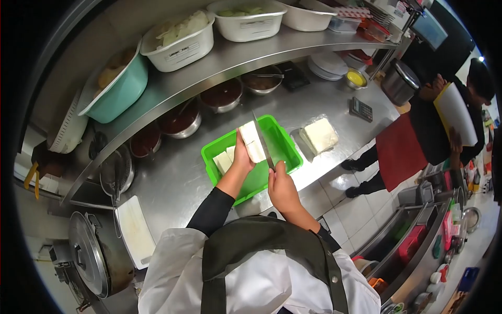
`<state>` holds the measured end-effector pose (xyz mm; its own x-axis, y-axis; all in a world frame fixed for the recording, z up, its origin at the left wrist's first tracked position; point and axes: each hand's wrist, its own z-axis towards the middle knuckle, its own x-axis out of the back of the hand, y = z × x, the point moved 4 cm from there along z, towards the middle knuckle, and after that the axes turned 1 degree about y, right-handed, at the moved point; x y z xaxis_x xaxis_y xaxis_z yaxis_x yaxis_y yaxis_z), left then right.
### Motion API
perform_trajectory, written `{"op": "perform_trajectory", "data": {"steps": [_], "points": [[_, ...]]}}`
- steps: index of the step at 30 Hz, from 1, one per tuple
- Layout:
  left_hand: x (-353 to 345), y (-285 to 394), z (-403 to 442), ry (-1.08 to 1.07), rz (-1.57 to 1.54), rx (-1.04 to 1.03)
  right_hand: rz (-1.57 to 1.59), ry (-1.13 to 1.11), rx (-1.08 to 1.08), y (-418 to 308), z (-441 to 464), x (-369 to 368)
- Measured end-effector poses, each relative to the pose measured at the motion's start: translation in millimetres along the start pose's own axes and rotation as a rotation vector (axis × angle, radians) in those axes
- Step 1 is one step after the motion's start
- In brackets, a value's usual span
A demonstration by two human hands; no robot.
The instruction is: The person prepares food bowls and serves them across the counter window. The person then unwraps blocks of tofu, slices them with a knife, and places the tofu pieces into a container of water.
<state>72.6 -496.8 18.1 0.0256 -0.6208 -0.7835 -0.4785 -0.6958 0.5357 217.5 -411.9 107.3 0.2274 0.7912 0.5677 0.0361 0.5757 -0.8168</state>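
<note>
My left hand [241, 157] is closed around a white block of cheese [252, 141], held above a green plastic tub [209, 152]. A cut line crosses the block. In my right hand [282, 186] is the handle of a knife [265, 144], its blade lying along the right side of the block. More white pieces [224, 161] rest in the left part of the tub, partly hidden by my left hand. To the right of the tub, a larger white block [319, 136] in clear wrapping sits on the steel table.
Metal bowls of red sauce [179, 119] line the back under a shelf [230, 60] holding several tubs. A white cutting board [135, 230] and a lidded pot [91, 254] are at left. A calculator [361, 109] lies at right; beyond it a person [413, 136] holds papers.
</note>
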Motion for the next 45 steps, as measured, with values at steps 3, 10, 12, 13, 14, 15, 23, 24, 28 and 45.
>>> {"op": "perform_trajectory", "data": {"steps": [3,10,12,13,14,15,23,24,28,45], "points": [[0.0,4.6,-2.6,0.002,0.038,-0.007,-0.029,-0.033,0.015,-9.3,4.3,-3.3],[-0.8,-0.6,-0.9,0.003,0.064,-0.009,-0.051,-0.069,-0.039,-12.5,3.4,-9.9],[0.9,-3.7,1.1,0.0,0.056,0.011,-0.062,-0.06,-0.039,-10.3,2.5,-10.7],[1.4,-5.3,2.0,-0.004,0.049,0.025,-0.067,-0.056,-0.039,-9.2,2.0,-11.0],[1.7,-7.2,2.5,-0.007,0.041,0.038,-0.072,-0.054,-0.041,-8.1,1.4,-11.0],[1.9,-8.6,3.1,-0.011,0.039,0.042,-0.076,-0.053,-0.043,-7.2,1.1,-11.0],[5.5,-13.8,5.2,0.0,0.059,0.02,-0.079,-0.053,-0.077,-1.5,-1.1,-13.8],[6.0,-14.2,5.2,0.009,0.068,0.018,-0.074,-0.058,-0.089,-0.8,-1.2,-14.2],[3.5,-10.9,4.2,0.009,0.079,0.018,-0.068,-0.059,-0.102,3.7,-1.8,-18.4],[-20.6,2.6,-2.8,-0.138,0.117,-0.002,-0.056,-0.008,-0.064,20.2,5.8,-30.0]]}}
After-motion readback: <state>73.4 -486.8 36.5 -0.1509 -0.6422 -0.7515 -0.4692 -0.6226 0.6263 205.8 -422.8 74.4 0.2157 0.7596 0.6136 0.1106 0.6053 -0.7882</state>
